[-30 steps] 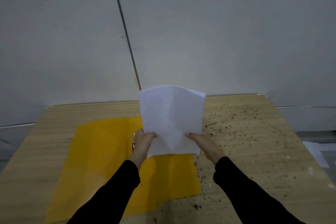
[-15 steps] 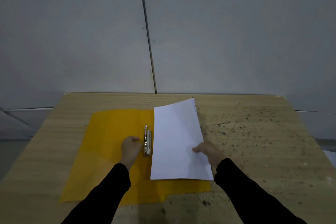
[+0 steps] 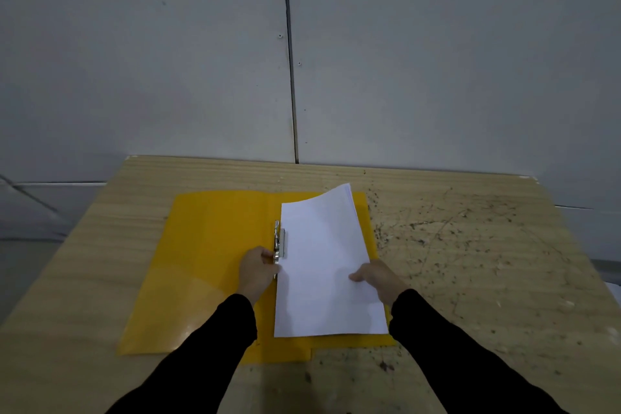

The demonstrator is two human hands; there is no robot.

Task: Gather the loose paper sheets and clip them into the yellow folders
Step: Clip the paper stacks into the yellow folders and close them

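An open yellow folder [image 3: 208, 265] lies flat on the wooden table. A stack of white paper sheets [image 3: 322, 265] rests on its right half, the far right corner curling up. A metal clip [image 3: 279, 240] runs along the folder's spine at the sheets' left edge. My left hand [image 3: 257, 270] pinches the near end of the clip lever. My right hand [image 3: 376, 279] grips the stack's right edge, thumb on top.
The wooden table [image 3: 470, 245] is scratched and speckled with dark marks on its right side. A grey panelled wall [image 3: 302, 60] stands right behind its far edge. A pale object [image 3: 610, 272] shows past the table's right edge.
The sheets went from held upright in both hands to lying on the folder's right half. My left hand let go of them and took the clip lever. The view shifted right.
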